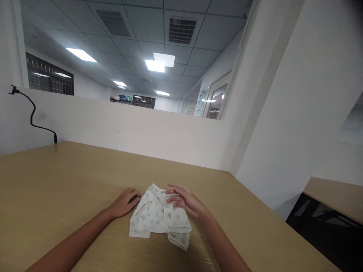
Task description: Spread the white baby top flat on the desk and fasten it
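A small white baby shirt (157,213) with a pale animal print lies on the table, its front panels overlapping and its lower edges spread towards me. My left hand (126,202) rests on the tabletop at the shirt's left side. Its fingers are loosely bent and slightly apart, with the tips at the cloth's edge; I cannot tell if they touch it. Over the shirt's upper right part is my right hand (183,199), open, fingers spread and pointing left, with nothing held in it. Some of the cloth beneath this hand is hidden.
The wooden tabletop (85,170) runs back to a low white partition (141,130) with a window above. A black flexible phone holder (34,113) stands at the far left. To the right are a white wall (297,113) and another wooden surface (337,194) with a dark front.
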Demonstrator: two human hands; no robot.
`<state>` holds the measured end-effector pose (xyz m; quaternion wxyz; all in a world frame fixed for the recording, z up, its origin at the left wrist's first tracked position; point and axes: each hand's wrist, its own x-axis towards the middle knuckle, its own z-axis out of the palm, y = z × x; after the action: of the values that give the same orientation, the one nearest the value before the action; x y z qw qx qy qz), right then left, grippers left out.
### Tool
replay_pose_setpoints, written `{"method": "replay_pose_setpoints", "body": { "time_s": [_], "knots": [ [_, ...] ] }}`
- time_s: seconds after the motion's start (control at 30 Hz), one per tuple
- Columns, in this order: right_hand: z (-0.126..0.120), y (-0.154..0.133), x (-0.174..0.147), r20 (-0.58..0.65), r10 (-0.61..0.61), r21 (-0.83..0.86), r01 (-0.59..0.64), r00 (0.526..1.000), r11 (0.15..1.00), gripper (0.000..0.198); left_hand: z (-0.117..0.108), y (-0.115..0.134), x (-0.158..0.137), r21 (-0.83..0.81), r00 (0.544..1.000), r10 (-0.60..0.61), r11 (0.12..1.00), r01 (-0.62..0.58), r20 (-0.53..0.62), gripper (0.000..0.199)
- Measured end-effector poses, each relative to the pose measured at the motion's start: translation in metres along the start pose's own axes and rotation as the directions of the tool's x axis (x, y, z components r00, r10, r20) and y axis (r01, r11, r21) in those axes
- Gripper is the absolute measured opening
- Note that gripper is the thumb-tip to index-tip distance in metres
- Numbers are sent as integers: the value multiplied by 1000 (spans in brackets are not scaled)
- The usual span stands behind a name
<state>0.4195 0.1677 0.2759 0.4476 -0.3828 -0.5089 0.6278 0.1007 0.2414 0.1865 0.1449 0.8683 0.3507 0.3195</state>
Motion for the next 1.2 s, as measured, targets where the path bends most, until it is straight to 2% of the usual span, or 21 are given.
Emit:
{"method": "replay_pose_setpoints", "body": {
  "time_s": [0.07, 0.17, 0.23, 0.3, 0.37, 0.43, 0.5, 0.57, 0.67, 0.77, 0.83, 0.9, 1.0, 1.1, 1.2],
  "knots": [
    [-14, 8, -6, -29, -40, -65, 38, 999, 997, 42, -3, 1, -2, -16, 1000, -4, 1000, 4, 10, 33],
    [-50, 23, -14, -197, -104, -142, 77, 975, 987, 44, -7, 5, -4, -34, 1000, -12, 999, 13, 25, 32],
    [-74, 31, -24, -272, -101, -232, 36, 957, 972, 46, -9, 10, -5, -29, 999, -16, 999, 17, 47, 32],
    [-91, 34, -36, -201, -12, -348, -60, 980, 936, 44, -8, 15, -7, -1, 997, -24, 1000, 24, 69, 34],
    [-96, 34, -46, -65, 97, -490, -116, 993, 864, 41, -5, 19, -9, 49, 997, -43, 998, 40, 63, 35],
    [-89, 34, -51, 34, 150, -624, -96, 988, 776, 36, 0, 22, -10, 106, 997, -64, 993, 60, 33, 31],
    [-73, 36, -51, 64, 131, -694, -50, 989, 719, 32, 5, 25, -11, 133, 997, -76, 988, 74, 13, 26],
    [-56, 40, -48, 77, 84, -684, -8, 993, 729, 35, 7, 28, -10, 106, 995, -101, 989, 99, 7, 24],
    [-36, 44, -45, 70, 12, -662, 38, 997, 749, 47, 7, 32, -10, -49, 983, -180, 983, 179, -28, 27],
    [-29, 47, -44, 15, -49, -667, 47, 999, 744, 37, 5, 32, -9, -202, 968, -248, 951, 236, -38, 29],
    [-29, 47, -44, 0, -81, -631, 63, 997, 773, 25, 3, 28, -10, -253, 956, -292, 926, 280, -9, 31],
    [-35, 46, -45, 12, -81, -550, 74, 997, 832, 21, -3, 21, -10, -277, 951, -307, 912, 303, 28, 33],
    [-53, 42, -48, 4, -36, -452, 34, 999, 891, 30, -20, 7, -11, -215, 969, -240, 945, 245, 51, 35],
    [-77, 41, -51, -64, 23, -455, -50, 998, 889, 40, -40, -7, -14, -88, 971, -235, 967, 238, 34, 37],
    [-94, 42, -52, -117, 49, -465, -98, 992, 880, 49, -51, -16, -19, -57, 962, -262, 962, 267, 79, 40]
  ]
}}
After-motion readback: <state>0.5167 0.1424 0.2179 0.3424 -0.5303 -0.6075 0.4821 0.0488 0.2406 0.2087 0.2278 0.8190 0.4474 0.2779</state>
